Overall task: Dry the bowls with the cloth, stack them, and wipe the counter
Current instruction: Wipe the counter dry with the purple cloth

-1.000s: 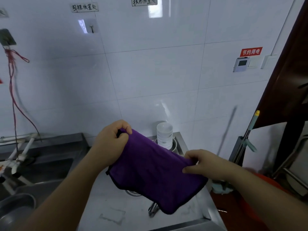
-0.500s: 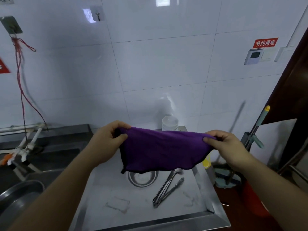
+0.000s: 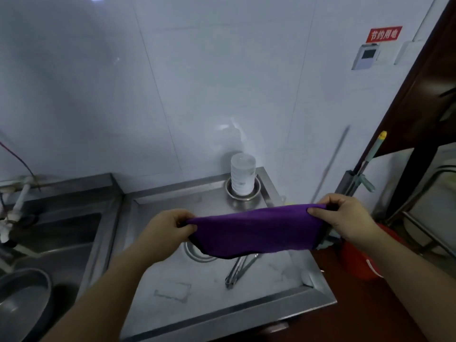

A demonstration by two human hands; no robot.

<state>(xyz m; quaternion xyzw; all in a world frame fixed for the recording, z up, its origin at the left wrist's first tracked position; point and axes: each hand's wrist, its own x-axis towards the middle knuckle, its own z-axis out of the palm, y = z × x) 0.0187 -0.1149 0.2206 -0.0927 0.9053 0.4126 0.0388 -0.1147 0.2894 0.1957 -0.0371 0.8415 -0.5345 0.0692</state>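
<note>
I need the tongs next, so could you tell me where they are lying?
In the head view the tongs lie on the steel counter, centre-right, partly under the purple cloth.

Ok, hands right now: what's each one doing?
Left hand: closed, pinching the left end of the purple cloth.
Right hand: closed, pinching the cloth's right end; the cloth is stretched between both above the counter.

metal tongs (image 3: 238,269) lie on the steel surface, closed end toward the viewer; a round metal dish (image 3: 197,253) sits just left of the tongs; a sink (image 3: 56,233) lies far left of the tongs, with a metal basin (image 3: 22,299) in front of it; a red bucket (image 3: 360,257) stands right of the tongs; a red sign (image 3: 382,34) hangs high on the wall above.
</note>
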